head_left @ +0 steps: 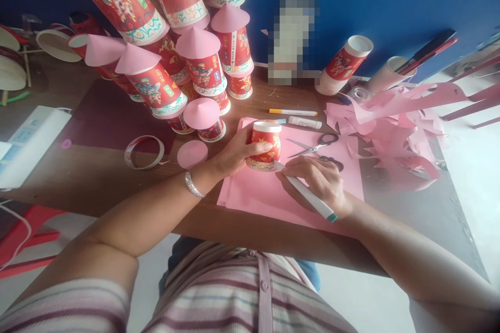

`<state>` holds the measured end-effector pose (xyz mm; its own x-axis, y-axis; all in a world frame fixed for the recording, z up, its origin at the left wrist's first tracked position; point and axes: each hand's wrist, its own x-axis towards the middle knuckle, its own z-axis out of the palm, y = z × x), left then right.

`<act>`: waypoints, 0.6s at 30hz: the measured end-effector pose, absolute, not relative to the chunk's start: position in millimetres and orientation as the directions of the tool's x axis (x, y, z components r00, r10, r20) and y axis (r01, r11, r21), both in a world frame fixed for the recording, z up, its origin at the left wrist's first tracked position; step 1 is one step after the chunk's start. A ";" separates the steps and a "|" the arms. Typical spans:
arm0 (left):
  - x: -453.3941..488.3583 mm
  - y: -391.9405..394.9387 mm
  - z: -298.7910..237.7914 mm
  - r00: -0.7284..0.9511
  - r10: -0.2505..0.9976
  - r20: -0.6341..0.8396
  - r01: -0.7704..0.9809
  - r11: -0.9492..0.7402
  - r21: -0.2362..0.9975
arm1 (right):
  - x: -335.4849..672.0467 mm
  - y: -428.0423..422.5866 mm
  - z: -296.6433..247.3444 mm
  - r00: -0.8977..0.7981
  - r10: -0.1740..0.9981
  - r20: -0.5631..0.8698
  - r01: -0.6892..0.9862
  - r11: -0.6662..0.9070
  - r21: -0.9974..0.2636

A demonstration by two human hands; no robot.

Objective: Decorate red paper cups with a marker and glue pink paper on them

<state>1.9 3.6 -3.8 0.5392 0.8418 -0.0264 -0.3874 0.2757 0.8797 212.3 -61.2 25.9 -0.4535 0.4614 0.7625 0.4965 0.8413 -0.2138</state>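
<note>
My left hand is wrapped round a red paper cup with a white rim and gold patterns, held over pink paper sheets. A white marker with a green end is gripped in my right hand. Its tip meets the pale band at the bottom of the cup, where coloured line drawing shows. Scissors with dark handles lie open on the pink paper, just behind my right hand. A yellow-capped marker and a glue stick rest beyond the cup.
Stacked red cups with pink cone tops stand at the back left. A tape roll and a pink paper disc lie left of my hand. Pink paper scraps heap at the right, before a pen holder and another red cup.
</note>
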 end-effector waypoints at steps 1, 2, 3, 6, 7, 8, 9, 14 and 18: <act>1.8 3.6 -3.9 0.539 0.842 -0.028 -0.385 0.276 0.881 | 212.6 -61.4 25.5 -0.456 0.463 0.760 0.494 0.842 -0.216; 1.9 3.6 -3.7 0.539 0.842 -0.029 -0.383 0.275 0.882 | 212.8 -61.5 25.1 -0.457 0.465 0.758 0.493 0.842 -0.220; 2.0 3.6 -3.4 0.539 0.842 -0.028 -0.381 0.273 0.883 | 212.9 -61.5 24.7 -0.458 0.468 0.756 0.492 0.842 -0.223; 2.6 3.5 -1.6 0.542 0.840 -0.029 -0.377 0.274 0.885 | 212.7 -61.3 24.3 -0.453 0.467 0.760 0.493 0.841 -0.223; 2.7 3.4 -1.1 0.544 0.839 -0.032 -0.375 0.277 0.885 | 212.6 -61.3 24.3 -0.451 0.466 0.761 0.493 0.841 -0.222; 2.7 3.4 -0.9 0.548 0.836 -0.035 -0.372 0.281 0.885 | 212.5 -61.3 24.4 -0.452 0.464 0.762 0.493 0.842 -0.221; 2.7 3.3 -0.9 0.551 0.834 -0.037 -0.369 0.284 0.885 | 212.5 -61.3 24.5 -0.454 0.464 0.761 0.492 0.842 -0.220; 2.3 3.5 -3.3 0.544 0.839 -0.027 -0.361 0.263 0.895 | 213.3 -61.2 23.9 -0.460 0.477 0.749 0.499 0.837 -0.226; 2.4 3.8 -3.1 0.545 0.838 -0.027 -0.353 0.259 0.899 | 213.2 -60.9 24.0 -0.455 0.466 0.759 0.493 0.841 -0.221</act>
<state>2.4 3.8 -3.1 0.5451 0.8380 -0.0270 -0.3529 0.2585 0.8992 213.2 -60.9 24.0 -0.4554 0.4661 0.7585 0.4930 0.8415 -0.2211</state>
